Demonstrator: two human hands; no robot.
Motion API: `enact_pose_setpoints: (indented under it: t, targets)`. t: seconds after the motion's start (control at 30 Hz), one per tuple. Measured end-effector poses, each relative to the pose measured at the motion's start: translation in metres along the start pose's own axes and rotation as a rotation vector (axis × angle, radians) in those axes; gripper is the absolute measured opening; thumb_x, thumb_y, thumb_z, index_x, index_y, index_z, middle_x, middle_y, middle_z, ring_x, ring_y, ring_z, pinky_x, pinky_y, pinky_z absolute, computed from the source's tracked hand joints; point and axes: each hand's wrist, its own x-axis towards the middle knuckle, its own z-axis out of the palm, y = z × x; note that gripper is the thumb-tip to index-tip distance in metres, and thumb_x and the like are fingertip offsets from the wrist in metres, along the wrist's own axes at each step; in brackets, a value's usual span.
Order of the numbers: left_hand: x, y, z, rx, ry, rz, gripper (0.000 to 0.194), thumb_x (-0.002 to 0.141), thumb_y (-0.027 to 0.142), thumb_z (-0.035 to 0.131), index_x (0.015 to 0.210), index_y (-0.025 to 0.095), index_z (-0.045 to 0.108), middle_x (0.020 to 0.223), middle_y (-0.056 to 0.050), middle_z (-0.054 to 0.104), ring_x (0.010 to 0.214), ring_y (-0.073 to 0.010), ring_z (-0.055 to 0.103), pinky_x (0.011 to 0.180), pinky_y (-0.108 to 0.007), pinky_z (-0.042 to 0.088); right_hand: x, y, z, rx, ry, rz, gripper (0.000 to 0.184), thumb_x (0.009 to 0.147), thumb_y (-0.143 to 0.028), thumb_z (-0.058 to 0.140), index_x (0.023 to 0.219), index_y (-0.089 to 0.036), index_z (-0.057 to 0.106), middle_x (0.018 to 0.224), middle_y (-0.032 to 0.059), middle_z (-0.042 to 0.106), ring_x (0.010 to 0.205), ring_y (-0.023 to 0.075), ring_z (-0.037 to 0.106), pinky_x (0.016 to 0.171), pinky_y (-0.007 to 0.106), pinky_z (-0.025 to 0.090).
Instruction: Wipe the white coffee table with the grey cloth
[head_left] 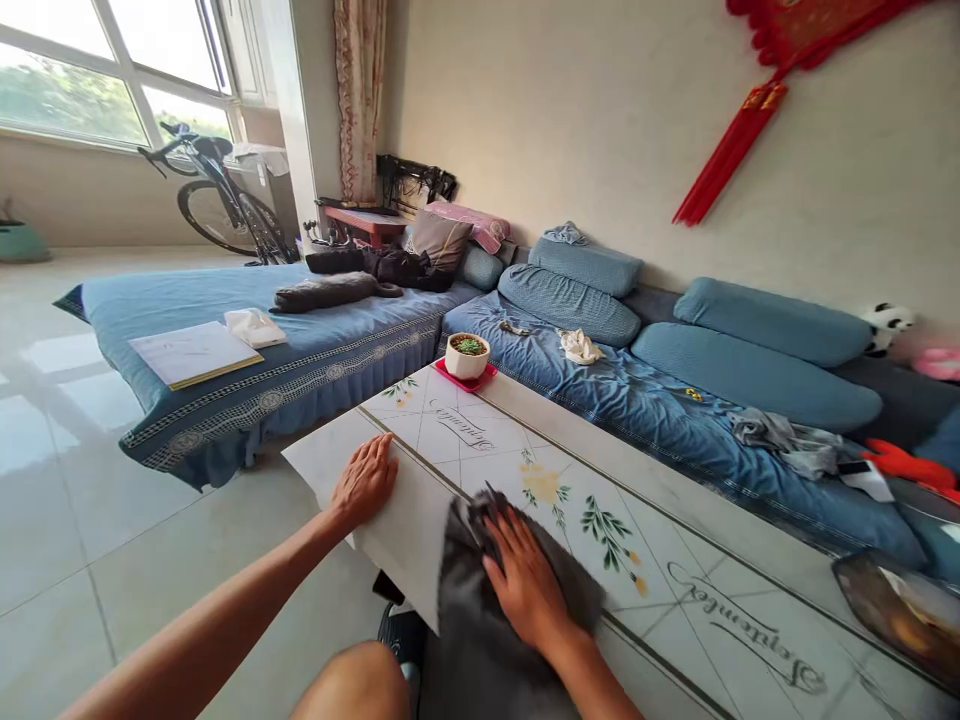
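Observation:
My left hand [366, 478] lies flat on the near edge of the coffee table's printed cover [409, 515], fingers stretched out and holding nothing. Under my right hand [523, 580] is a dark grey cloth [469, 570], spread over the near side of the table and hanging down off its edge. The right hand presses on it with fingers extended, not wrapped round it. The cover is white with flowers, leaves and the word "September". At the far corner, a small succulent in a white pot [466, 360] stands on a red saucer [487, 378].
A glossy dark tray [896, 610] sits at the table's right end. Beyond runs a blue-covered sofa [517, 350] with cushions, crumpled cloth and a panda toy [891, 325]. Left, a grey cat [330, 291] and a tissue pack [255, 327] rest on the sofa. A bicycle [225, 195] stands behind.

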Motion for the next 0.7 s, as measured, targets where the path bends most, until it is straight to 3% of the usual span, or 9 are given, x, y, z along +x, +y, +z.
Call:
enact_pose_setpoints:
  t: [0.1,0.17,0.23,0.3,0.4,0.47,0.53,0.6,0.7]
  targets:
    - [0.000,0.002,-0.002,-0.016,-0.006,0.011,0.059,0.114,0.036,0.033,0.165,0.013,0.053,0.160,-0.024,0.068,0.156,-0.0342,0.062,0.134,-0.053,0.045,-0.164,0.079,-0.016,-0.067,0.206,0.097,0.074,0.116,-0.047,0.049,0.185,-0.052,0.022,0.179,-0.0032,0.050,0.164,0.0361,0.052,0.123,0.067,0.059]
    - [0.001,0.004,-0.004,-0.034,-0.021,-0.011,0.058,0.114,0.036,0.034,0.164,0.013,0.053,0.161,-0.024,0.067,0.156,-0.0340,0.060,0.135,-0.052,0.042,-0.242,0.144,-0.047,-0.128,0.335,0.257,0.080,0.110,-0.057,0.050,0.185,-0.053,0.022,0.166,0.0024,0.065,0.148,0.0411,0.066,0.112,0.070,0.065]
    - [0.002,0.005,-0.006,-0.048,-0.041,-0.037,0.057,0.114,0.035,0.035,0.162,0.012,0.054,0.161,-0.023,0.067,0.154,-0.0343,0.061,0.135,-0.052,0.042,-0.268,0.192,-0.087,-0.186,0.412,0.452,0.088,0.103,-0.069,0.043,0.185,-0.039,0.033,0.155,0.0139,0.073,0.142,0.0485,0.069,0.111,0.076,0.062]
    - [0.004,0.006,-0.009,-0.052,-0.061,-0.048,0.055,0.114,0.034,0.035,0.160,0.011,0.056,0.159,-0.023,0.067,0.151,-0.0344,0.063,0.133,-0.052,0.044,-0.239,0.208,-0.119,-0.241,0.422,0.652,0.097,0.099,-0.069,0.029,0.179,-0.016,0.045,0.151,0.0283,0.071,0.144,0.0549,0.065,0.116,0.080,0.055]
    - [0.006,0.008,-0.018,-0.039,-0.085,-0.046,0.051,0.114,0.030,0.034,0.152,0.012,0.061,0.158,-0.023,0.068,0.149,-0.0341,0.064,0.130,-0.051,0.045,-0.128,0.172,-0.126,-0.270,0.318,0.812,0.092,0.103,-0.053,0.018,0.159,0.006,0.059,0.149,0.0448,0.064,0.146,0.0568,0.063,0.121,0.077,0.048]
    - [0.007,0.012,-0.025,-0.018,-0.103,-0.040,0.048,0.113,0.028,0.034,0.147,0.013,0.065,0.159,-0.022,0.068,0.148,-0.0335,0.064,0.129,-0.050,0.046,-0.051,0.119,-0.105,-0.222,0.259,0.703,0.081,0.107,-0.048,0.025,0.152,0.004,0.066,0.150,0.0405,0.066,0.150,0.0493,0.061,0.126,0.066,0.047]
    - [0.007,0.016,-0.033,0.005,-0.125,-0.028,0.045,0.113,0.026,0.036,0.144,0.014,0.066,0.160,-0.021,0.068,0.148,-0.0325,0.065,0.129,-0.048,0.047,-0.003,0.055,-0.074,-0.151,0.197,0.538,0.071,0.111,-0.049,0.035,0.157,-0.004,0.067,0.162,0.0272,0.065,0.159,0.0412,0.054,0.134,0.055,0.043]
    - [0.007,0.020,-0.038,0.025,-0.142,-0.015,0.044,0.112,0.025,0.038,0.143,0.014,0.067,0.161,-0.021,0.067,0.149,-0.0319,0.064,0.129,-0.047,0.047,-0.002,-0.002,-0.045,-0.075,0.139,0.376,0.064,0.114,-0.051,0.045,0.165,-0.018,0.064,0.172,0.0108,0.060,0.167,0.0355,0.046,0.139,0.052,0.039]
    - [0.006,0.021,-0.036,0.042,-0.156,-0.013,0.045,0.111,0.024,0.040,0.146,0.013,0.066,0.165,-0.023,0.064,0.154,-0.0325,0.060,0.132,-0.048,0.045,-0.092,-0.038,-0.020,0.016,0.077,0.205,0.059,0.116,-0.052,0.051,0.174,-0.041,0.053,0.177,-0.0075,0.053,0.170,0.0314,0.041,0.139,0.056,0.046]
